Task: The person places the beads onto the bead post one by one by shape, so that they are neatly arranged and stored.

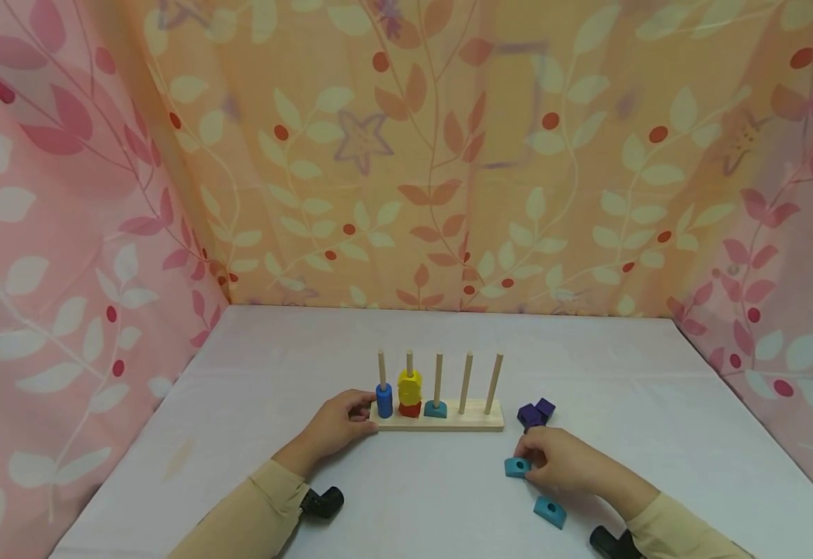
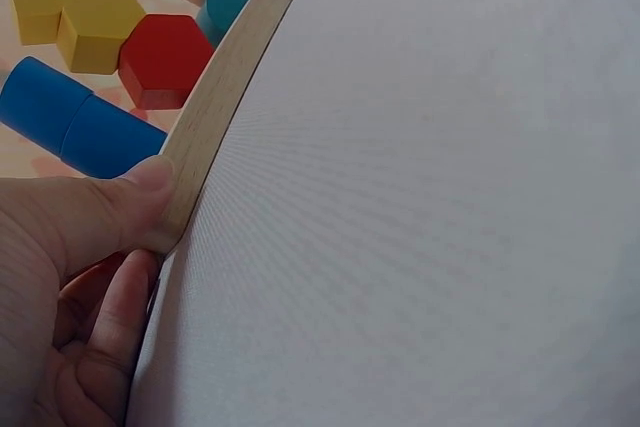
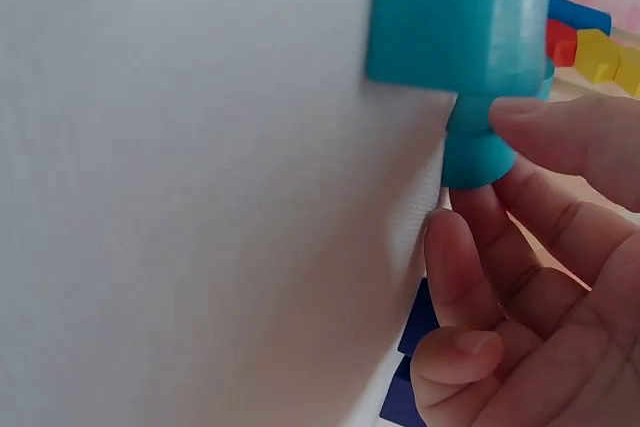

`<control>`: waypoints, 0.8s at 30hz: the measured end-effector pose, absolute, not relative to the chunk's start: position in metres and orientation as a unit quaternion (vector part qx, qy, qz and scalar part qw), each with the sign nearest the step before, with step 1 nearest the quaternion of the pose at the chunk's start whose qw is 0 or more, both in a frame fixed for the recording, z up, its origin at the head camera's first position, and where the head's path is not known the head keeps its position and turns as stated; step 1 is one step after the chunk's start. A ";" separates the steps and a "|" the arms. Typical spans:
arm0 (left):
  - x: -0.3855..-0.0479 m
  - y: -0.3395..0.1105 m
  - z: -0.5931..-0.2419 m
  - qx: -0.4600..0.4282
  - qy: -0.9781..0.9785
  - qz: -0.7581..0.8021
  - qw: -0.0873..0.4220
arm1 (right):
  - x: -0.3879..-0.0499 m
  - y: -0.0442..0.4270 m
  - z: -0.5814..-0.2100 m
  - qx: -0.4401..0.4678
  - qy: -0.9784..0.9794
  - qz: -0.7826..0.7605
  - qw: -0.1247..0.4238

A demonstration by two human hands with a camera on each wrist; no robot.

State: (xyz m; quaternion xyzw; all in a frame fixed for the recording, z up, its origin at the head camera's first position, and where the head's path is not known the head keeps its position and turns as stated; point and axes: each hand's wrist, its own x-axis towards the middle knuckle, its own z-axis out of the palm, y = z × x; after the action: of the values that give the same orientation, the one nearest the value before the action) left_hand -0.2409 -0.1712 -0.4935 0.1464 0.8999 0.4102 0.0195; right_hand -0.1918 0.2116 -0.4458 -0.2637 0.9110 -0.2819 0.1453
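My left hand (image 1: 339, 423) grips the left end of a wooden peg board (image 1: 448, 425); in the left wrist view the thumb lies on its edge. The board has several upright pegs. Blue cylinders (image 1: 384, 401) sit on the leftmost peg. On the second, yellow hexagonal blocks (image 1: 410, 386) stand above a red block (image 1: 410, 409). A teal half-round block (image 1: 436, 410) is on the third. To the right of the board, my right hand (image 1: 561, 462) pinches a teal half-round block with a hole (image 1: 515, 466) between thumb and fingers, low over the table.
Another teal block (image 1: 550, 512) lies on the white tablecloth (image 1: 434, 497) just in front of my right hand. Purple blocks (image 1: 532, 414) lie close together beyond that hand, right of the board. Patterned cloth (image 1: 448, 155) hangs at the back and both sides.
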 end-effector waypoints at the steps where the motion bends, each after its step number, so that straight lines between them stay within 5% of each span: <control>1: -0.241 -0.171 -0.493 0.147 0.900 0.410 0.019 | -0.192 0.211 -0.446 -0.262 0.911 -0.285 0.143; 24: -0.240 -0.170 -0.491 0.141 0.899 0.414 0.022 | -0.203 0.197 -0.404 -0.237 0.886 -0.394 0.067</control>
State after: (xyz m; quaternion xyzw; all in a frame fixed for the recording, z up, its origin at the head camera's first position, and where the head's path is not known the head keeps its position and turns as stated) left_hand -0.2398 -0.1698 -0.4911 0.1412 0.8991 0.4138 0.0216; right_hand -0.2026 0.1972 -0.4042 -0.2372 0.8857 -0.3936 0.0665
